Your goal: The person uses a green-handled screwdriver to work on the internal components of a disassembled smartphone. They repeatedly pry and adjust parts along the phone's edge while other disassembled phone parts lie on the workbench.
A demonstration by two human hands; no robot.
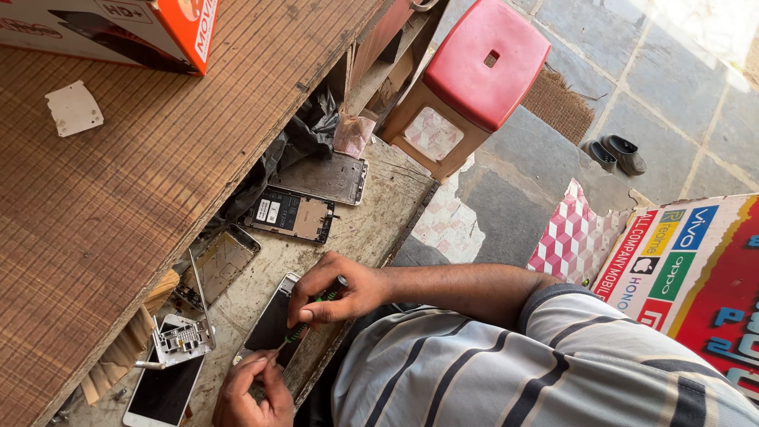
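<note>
Orange-and-white box (118, 32) top left; colourful red signboard (696, 269) at right

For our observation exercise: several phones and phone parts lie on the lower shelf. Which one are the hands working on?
The dark-screened phone at the shelf's front edge: the right hand holds a green screwdriver to it, the left hand steadies its end. The others lie untouched.

Your low, scuffed work board (379, 213) runs from the bottom left of the frame up to its centre. On it lie a white phone (162, 391) at the bottom left, a dark-screened phone (273, 320) beside it, a bare metal frame (221, 261), an opened phone (288, 213), and a grey back plate (328, 178) above them.
</note>
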